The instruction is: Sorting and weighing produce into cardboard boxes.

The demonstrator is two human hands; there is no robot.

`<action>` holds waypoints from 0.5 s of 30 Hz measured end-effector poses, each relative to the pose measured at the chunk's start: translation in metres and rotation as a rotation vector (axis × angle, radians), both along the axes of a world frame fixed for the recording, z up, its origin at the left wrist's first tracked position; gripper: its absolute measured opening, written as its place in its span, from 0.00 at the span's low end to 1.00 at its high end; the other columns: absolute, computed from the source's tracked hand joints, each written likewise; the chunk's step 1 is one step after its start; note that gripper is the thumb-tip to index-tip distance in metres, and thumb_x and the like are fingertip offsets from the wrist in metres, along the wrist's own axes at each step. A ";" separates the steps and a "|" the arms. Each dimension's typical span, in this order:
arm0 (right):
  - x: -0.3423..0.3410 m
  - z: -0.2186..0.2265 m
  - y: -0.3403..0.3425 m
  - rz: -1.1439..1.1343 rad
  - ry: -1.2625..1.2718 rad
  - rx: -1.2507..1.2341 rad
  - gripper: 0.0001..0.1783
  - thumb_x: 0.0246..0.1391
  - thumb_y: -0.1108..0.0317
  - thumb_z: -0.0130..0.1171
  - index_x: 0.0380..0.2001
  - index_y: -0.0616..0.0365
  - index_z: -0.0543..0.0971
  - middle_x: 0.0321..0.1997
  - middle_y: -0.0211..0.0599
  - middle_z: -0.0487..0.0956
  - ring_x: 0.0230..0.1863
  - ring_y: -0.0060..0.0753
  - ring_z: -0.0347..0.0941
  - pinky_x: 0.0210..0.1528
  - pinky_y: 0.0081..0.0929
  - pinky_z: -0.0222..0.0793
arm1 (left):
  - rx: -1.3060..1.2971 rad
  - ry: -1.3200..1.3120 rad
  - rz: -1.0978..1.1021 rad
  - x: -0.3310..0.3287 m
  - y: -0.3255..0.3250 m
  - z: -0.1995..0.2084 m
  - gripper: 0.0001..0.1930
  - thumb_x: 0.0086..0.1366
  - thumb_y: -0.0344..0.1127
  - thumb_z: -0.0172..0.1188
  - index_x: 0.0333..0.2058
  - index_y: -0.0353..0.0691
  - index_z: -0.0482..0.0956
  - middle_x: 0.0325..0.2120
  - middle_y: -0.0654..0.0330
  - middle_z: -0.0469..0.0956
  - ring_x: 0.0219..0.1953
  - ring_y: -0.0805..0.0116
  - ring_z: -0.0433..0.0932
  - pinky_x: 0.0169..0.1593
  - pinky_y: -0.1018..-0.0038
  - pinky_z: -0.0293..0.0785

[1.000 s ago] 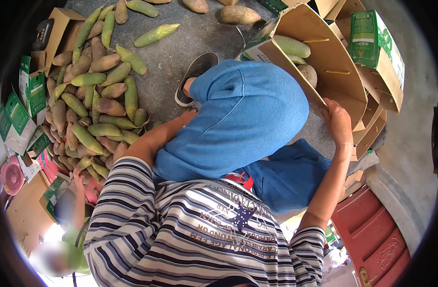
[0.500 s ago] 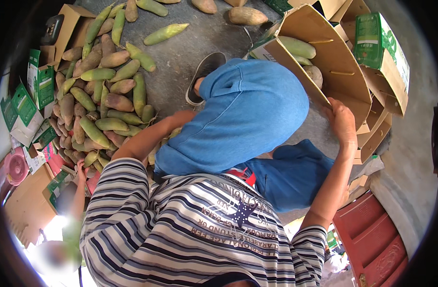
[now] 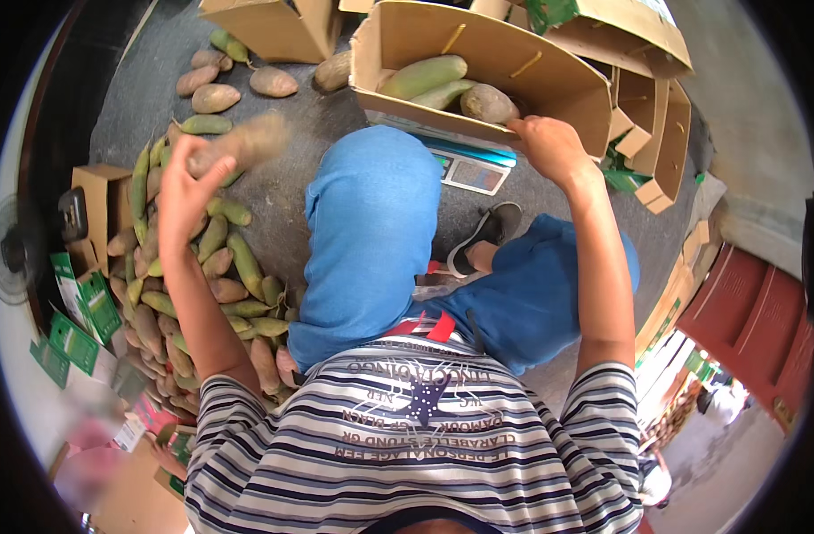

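My left hand (image 3: 186, 182), raised over the pile's far end, grips a brownish radish (image 3: 247, 144) that is smeared by motion. Beneath and beside that arm spreads a heap of green and brown radishes (image 3: 216, 236) on the floor. With its fingers hooked over the near rim, my right hand (image 3: 554, 147) holds an open cardboard box (image 3: 487, 49) at its right end. Inside lie two green radishes (image 3: 425, 76) and a muddy round-ended one (image 3: 489, 103). A flat scale with a display panel (image 3: 474, 173) shows partly from under the box.
More cardboard boxes (image 3: 652, 133) stand right of the open box, and another (image 3: 282, 31) is at the far left. Green-and-white cartons (image 3: 85, 294) flank the heap on the left. A red door (image 3: 749, 311) stands at right. Part of another person (image 3: 169, 458) shows at lower left.
My left hand has come up from the near heap, now with a brown radish in it. The view has turned toward the box; my right hand still holds its rim.
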State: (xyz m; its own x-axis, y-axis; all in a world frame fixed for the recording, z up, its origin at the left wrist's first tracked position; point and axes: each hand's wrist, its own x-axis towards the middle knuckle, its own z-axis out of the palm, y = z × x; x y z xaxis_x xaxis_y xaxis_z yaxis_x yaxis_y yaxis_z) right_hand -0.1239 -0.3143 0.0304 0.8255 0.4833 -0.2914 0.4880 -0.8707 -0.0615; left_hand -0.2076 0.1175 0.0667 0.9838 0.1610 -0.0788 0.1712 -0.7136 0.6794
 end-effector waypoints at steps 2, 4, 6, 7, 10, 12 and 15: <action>0.001 -0.003 -0.002 -0.019 0.016 -0.030 0.09 0.46 0.72 0.49 0.32 0.53 0.78 0.29 0.44 0.78 0.38 0.44 0.74 0.38 0.38 0.70 | -0.206 -0.098 0.021 0.020 -0.026 0.033 0.15 0.52 0.38 0.64 0.33 0.37 0.71 0.25 0.65 0.71 0.25 0.80 0.67 0.28 0.81 0.64; 0.003 -0.005 -0.003 0.025 0.020 -0.049 0.11 0.46 0.74 0.48 0.32 0.53 0.78 0.30 0.42 0.78 0.38 0.43 0.75 0.38 0.37 0.70 | -0.324 -0.135 -0.045 0.042 -0.057 0.048 0.16 0.52 0.39 0.64 0.34 0.37 0.71 0.25 0.64 0.72 0.25 0.81 0.68 0.28 0.82 0.64; 0.002 -0.004 -0.002 0.016 0.017 -0.069 0.11 0.46 0.74 0.47 0.32 0.52 0.78 0.30 0.41 0.78 0.38 0.43 0.75 0.39 0.35 0.71 | -0.412 -0.138 -0.122 0.064 -0.091 0.047 0.19 0.52 0.40 0.65 0.38 0.37 0.72 0.28 0.63 0.74 0.27 0.80 0.71 0.28 0.82 0.66; 0.001 -0.002 -0.002 0.021 0.010 -0.069 0.12 0.46 0.74 0.47 0.32 0.52 0.78 0.31 0.41 0.78 0.39 0.42 0.75 0.39 0.35 0.71 | -0.401 -0.115 -0.184 0.076 -0.104 0.035 0.22 0.52 0.42 0.65 0.40 0.36 0.70 0.32 0.62 0.73 0.27 0.80 0.71 0.28 0.82 0.67; 0.002 -0.005 -0.002 0.025 0.015 -0.088 0.12 0.46 0.74 0.48 0.33 0.51 0.78 0.31 0.40 0.78 0.39 0.42 0.75 0.39 0.35 0.71 | 0.251 -0.427 -0.208 0.080 -0.112 -0.014 0.26 0.52 0.42 0.63 0.45 0.33 0.67 0.47 0.47 0.67 0.31 0.62 0.74 0.38 0.69 0.71; -0.001 -0.003 0.001 0.025 0.028 -0.103 0.12 0.46 0.74 0.48 0.33 0.51 0.78 0.32 0.40 0.78 0.40 0.42 0.75 0.40 0.35 0.71 | 0.337 -0.408 -0.211 0.058 -0.090 -0.050 0.26 0.53 0.42 0.62 0.46 0.34 0.67 0.48 0.45 0.65 0.36 0.56 0.73 0.41 0.66 0.70; 0.002 -0.002 0.004 0.040 0.016 -0.017 0.13 0.47 0.73 0.47 0.35 0.52 0.78 0.32 0.42 0.78 0.39 0.43 0.75 0.41 0.37 0.71 | 0.380 0.034 -0.153 -0.005 -0.038 -0.124 0.24 0.54 0.42 0.59 0.47 0.37 0.66 0.48 0.44 0.65 0.47 0.45 0.68 0.47 0.60 0.67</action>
State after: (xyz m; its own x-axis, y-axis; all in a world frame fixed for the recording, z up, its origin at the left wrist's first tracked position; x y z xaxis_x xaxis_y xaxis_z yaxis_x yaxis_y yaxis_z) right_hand -0.1215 -0.3100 0.0288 0.8007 0.5110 -0.3126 0.5218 -0.8513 -0.0551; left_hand -0.2129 0.0797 -0.0575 0.9965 0.0368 -0.0744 0.0612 -0.9317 0.3580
